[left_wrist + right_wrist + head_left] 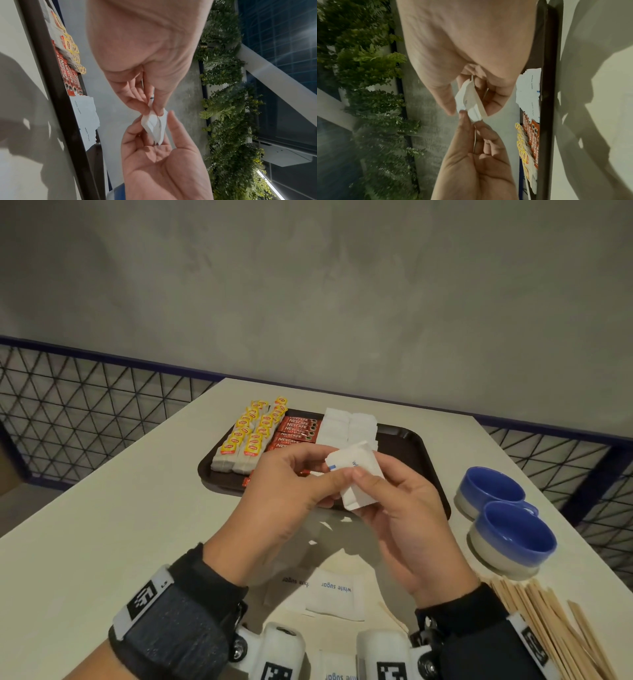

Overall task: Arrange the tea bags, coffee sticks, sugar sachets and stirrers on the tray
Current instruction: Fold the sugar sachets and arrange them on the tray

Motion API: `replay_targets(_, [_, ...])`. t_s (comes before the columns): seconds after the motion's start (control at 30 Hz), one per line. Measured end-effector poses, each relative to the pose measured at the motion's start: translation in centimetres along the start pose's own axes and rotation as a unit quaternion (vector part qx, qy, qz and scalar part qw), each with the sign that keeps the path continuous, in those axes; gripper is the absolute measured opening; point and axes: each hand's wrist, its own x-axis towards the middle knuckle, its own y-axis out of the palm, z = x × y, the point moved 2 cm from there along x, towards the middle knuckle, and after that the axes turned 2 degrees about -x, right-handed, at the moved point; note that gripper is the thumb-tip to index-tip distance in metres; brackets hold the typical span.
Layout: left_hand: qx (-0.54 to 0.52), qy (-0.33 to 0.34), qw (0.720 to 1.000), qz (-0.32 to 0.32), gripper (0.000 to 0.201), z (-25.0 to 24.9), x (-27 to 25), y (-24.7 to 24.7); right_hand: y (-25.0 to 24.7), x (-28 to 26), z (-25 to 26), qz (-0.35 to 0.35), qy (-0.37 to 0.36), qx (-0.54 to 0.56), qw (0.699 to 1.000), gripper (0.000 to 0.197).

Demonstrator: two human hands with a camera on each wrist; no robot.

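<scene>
Working left to right across the head view: tea bags (247, 436) are sitting in two neat rows at the left end of the dark tray (416, 446), so that group is looking done. Coffee sticks (297, 430) are lying stacked just right of them, touching the tea-bag rows; a couple of red sticks (247, 481) are poking out near the tray's front edge, half hidden by the left hand, so can't tell if they're lined up. Next over, sugar sachets on the tray (350, 424) are forming two white columns, approx. centre of the tray. The right part of the tray is showing bare dark surface.

Both hands are hovering over the tray's front edge w/ a small bundle of held sachets (356, 474) between them. The left hand (284, 491) is pinching one end w/ thumb and fingertips; the right hand (407, 508) is pinching the other end, fingers curled round it. Wrist views are showing several sachets fanned in the grip, prob. being squared up before going down.

Still left, judging by the bench (102, 542): loose sachets (337, 594) are lying at lower centre of the frame, under the wrists. Wooden stirrers (548, 631) are piled at lower right, none on the tray yet. Two blue cups (503, 515) are standing at right, near the tray. Est.: a bit past halfway; sugar in progress, stirrers untouched.
</scene>
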Motion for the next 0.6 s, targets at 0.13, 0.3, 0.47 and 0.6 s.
replay_targets(0.13, [-0.014,-0.012,1.000,-0.005,0.014,0.01,-0.17,0.12,0.04,-0.10,-0.07,-0.021,-0.036,-0.025,0.999,0.025])
replay_targets(0.3, [-0.070,-0.023,0.997,-0.013,0.007,-0.09,-0.21,0.56,-0.56,0.05,-0.18,-0.053,-0.056,-0.033,0.996,0.016])
replay_targets(0.47, [-0.071,0.000,0.997,-0.043,0.006,-0.09,-0.27,0.44,-0.79,0.21,-0.71,-0.073,-0.029,-0.058,0.995,0.016])
replay_targets(0.6, [-0.081,-0.012,0.995,-0.050,0.006,-0.17,-0.22,0.40,-0.85,0.19,-1.01,-0.075,-0.009,-0.065,0.995,0.013])
